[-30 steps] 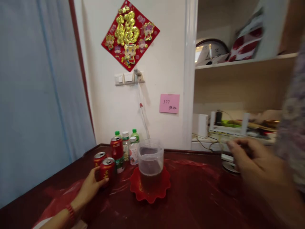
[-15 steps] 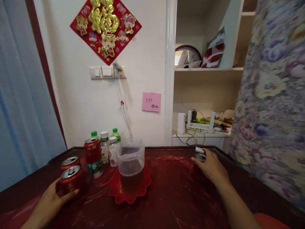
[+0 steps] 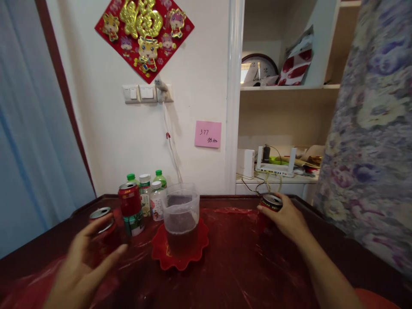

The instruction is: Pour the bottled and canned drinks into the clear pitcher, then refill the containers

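Note:
My left hand, blurred, is open at the lower left, thumb and fingers spread beside a red drink can. The fingers overlap part of this can; I cannot tell whether they touch it. My right hand is wrapped round a dark red can at the back right, its silver top facing up. Between the hands, a clear plastic jug holds dark liquid and stands on a red scalloped dish. Left of the jug, a red can sits atop a green-and-white container.
Small bottles with white or green caps, among them a clear bottle, stand behind the jug. A dark red table has clear plastic film over it. Beyond its back edge are a wall and a shelf with a white router. A floral curtain hangs at right.
My left hand has opened and shifted slightly right; the front can it was around no longer shows clearly. The can in my right hand appears higher, and the white item by it is out of sight.

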### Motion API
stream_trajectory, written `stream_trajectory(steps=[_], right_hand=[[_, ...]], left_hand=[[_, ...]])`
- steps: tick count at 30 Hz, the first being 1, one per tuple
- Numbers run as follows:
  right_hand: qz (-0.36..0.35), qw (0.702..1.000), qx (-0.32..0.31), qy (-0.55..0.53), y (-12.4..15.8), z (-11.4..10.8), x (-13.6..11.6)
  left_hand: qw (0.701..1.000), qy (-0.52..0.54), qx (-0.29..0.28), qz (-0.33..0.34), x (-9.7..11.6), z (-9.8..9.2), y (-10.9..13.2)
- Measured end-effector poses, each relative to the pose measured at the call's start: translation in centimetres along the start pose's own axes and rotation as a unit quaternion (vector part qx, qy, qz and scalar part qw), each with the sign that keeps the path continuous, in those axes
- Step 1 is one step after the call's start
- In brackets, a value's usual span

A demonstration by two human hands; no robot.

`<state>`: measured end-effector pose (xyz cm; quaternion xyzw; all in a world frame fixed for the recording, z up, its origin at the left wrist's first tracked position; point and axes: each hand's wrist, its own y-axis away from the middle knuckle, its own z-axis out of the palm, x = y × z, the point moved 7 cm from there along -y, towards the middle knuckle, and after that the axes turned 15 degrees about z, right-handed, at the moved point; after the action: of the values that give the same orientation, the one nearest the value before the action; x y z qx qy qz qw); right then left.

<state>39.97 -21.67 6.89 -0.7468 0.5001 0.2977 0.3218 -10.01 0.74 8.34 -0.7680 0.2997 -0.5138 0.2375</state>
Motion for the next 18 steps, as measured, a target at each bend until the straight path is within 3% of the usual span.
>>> stream_trajectory(steps=[4,6,9,14,18], right_hand=[[-0.085,0.991,-0.087,-0.056,4.6,-1.9,-6.2],[-0.120,0.980,-0.134,-0.089,7.8,-2.5,-9.0],[-0.106,0.946,-0.259,-0.164,12.5,-2.0,-11.6],[-0.138,0.903,-0.351,-0.205,17.8,-0.4,-14.4],[-0.167,0.889,-0.381,-0.193,19.6,0.7,-15.0]], left_hand=[[0.979,0.148,-0.141,0.018,6.6,6.4,2.2],[0.950,0.210,-0.233,0.020,8.8,9.3,3.8],[0.897,0.325,-0.299,-0.009,11.0,12.6,5.7],[0.841,0.442,-0.311,-0.033,12.1,15.4,7.1],[0.856,0.434,-0.278,-0.034,11.3,15.0,7.3]])
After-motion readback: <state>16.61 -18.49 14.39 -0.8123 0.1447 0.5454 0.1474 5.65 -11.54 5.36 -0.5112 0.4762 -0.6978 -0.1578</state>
